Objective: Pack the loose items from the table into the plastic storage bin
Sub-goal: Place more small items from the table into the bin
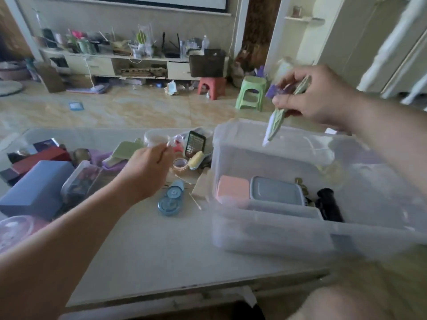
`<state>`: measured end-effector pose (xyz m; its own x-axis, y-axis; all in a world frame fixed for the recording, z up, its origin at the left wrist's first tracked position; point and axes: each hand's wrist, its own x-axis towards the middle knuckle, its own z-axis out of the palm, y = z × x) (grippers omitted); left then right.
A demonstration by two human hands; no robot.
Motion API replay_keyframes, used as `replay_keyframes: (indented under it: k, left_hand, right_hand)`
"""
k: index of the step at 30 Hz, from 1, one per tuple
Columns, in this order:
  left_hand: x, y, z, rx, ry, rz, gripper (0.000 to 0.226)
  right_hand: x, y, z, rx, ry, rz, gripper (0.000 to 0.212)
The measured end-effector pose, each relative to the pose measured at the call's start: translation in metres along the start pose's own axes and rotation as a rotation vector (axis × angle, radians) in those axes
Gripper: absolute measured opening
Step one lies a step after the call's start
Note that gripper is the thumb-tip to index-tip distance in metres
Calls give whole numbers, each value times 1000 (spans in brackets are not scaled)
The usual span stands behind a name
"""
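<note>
The clear plastic storage bin [272, 229] stands on the right of the table. Inside lie a pink case [232, 189], a grey lidded box [276, 190] and a black cylinder [329, 205]. My right hand [316, 95] hovers above the bin's far rim and grips a green and purple pen-like item [276, 122], tip pointing down into the bin. My left hand [147, 172] reaches over the loose items at mid-table, its fingers curled at a small clear cup [153, 137]; whether it holds the cup is unclear.
Loose on the table: a blue box [38, 188], a clear case [80, 181], a red box [41, 158], a blue correction-tape dispenser [171, 199], a calculator [195, 143], a yellow sponge [196, 159], cotton swabs. Red and green stools [250, 93] stand on the floor behind.
</note>
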<state>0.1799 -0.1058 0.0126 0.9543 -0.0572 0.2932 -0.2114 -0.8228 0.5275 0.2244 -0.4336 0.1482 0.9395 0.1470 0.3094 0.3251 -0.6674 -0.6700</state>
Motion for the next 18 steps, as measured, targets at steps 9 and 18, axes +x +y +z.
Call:
replay_keyframes:
  k: [9, 18]
  left_hand:
    - [59, 162, 61, -44, -354, 265, 25]
    - [96, 224, 177, 347, -914, 276, 7]
  right_hand:
    - [-59, 156, -40, -143, -248, 385, 15]
    - [-69, 222, -36, -606, -565, 474, 14]
